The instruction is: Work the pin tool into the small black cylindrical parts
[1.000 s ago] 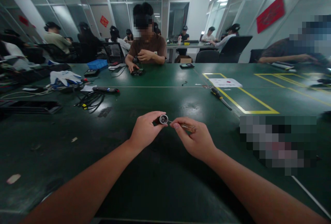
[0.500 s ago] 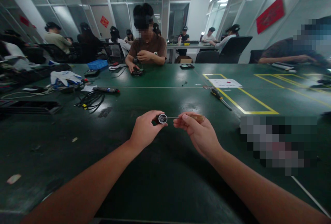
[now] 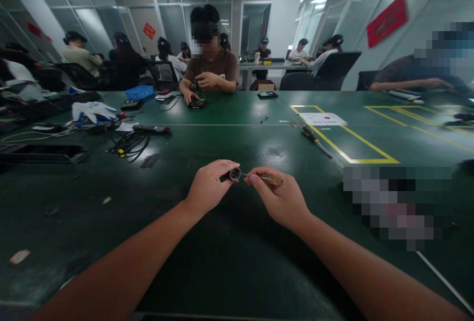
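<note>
Grey-rimmed round part point(image 3: 234, 174) held in my left fingers point(image 3: 224, 164) | my right fingers point(image 3: 260, 170) grip an amber-handled tool point(image 3: 273, 180), thin shaft aimed at the part, contact unclear | both above green counter point(image 3: 222, 271) | farther out, white sheet point(image 3: 319, 119), print too small for me to read

Wkshp: ppl point(image 3: 211, 66) at tbls point(image 3: 222, 143) w/ tools point(image 3: 316, 141)

One amber-handled screwdriver point(image 3: 273, 180), one black-and-yellow screwdriver point(image 3: 314, 139) and one hollow cylindrical part point(image 3: 234, 174) are pictured — along with one blue plastic basket point(image 3: 139, 93), one cardboard box point(image 3: 266, 86) and three red wall hangings point(image 3: 387, 20) point(image 3: 149, 31) point(image 3: 34, 29).
</note>
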